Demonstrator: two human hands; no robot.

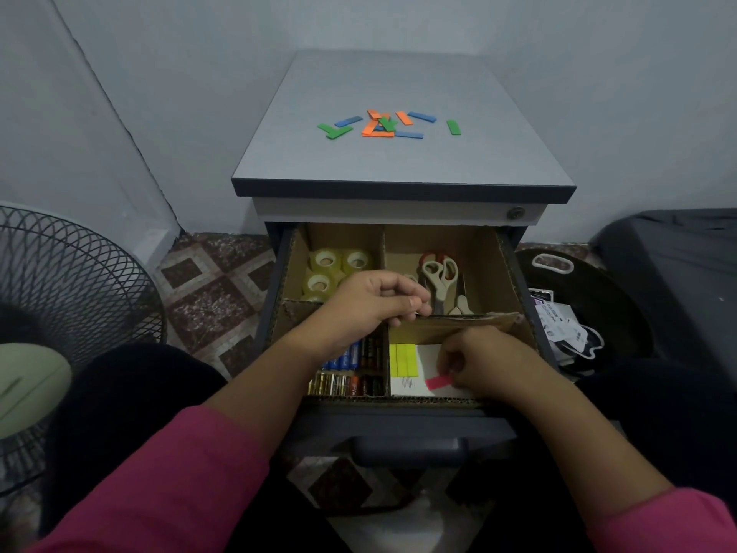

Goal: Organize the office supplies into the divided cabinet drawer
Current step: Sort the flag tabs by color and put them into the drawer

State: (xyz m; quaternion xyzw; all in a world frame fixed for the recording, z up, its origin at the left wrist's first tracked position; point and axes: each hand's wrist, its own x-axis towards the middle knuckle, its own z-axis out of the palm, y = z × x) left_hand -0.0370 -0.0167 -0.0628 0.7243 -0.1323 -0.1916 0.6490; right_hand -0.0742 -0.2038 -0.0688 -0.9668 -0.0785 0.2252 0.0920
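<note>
The open drawer (pixel 399 429) holds a cardboard divider (pixel 458 319) with four compartments. Tape rolls (pixel 327 261) fill the back left, scissors (pixel 440 277) the back right, batteries (pixel 343 383) the front left. In the front right lies a white card (pixel 406 387) with yellow sticky tabs (pixel 402 359). My right hand (pixel 482 361) pinches a pink sticky tab (pixel 436 381) on that card. My left hand (pixel 379 301) is curled over the divider's crossing; whether it grips the cardboard is unclear. Several orange, green and blue tabs (pixel 385 124) lie scattered on the cabinet top (pixel 399 165).
A floor fan (pixel 67 297) stands at the left. A dark tray with papers (pixel 566 325) and a black bin (pixel 678 265) sit on the right. The cabinet stands against the wall on a patterned tile floor (pixel 211 289).
</note>
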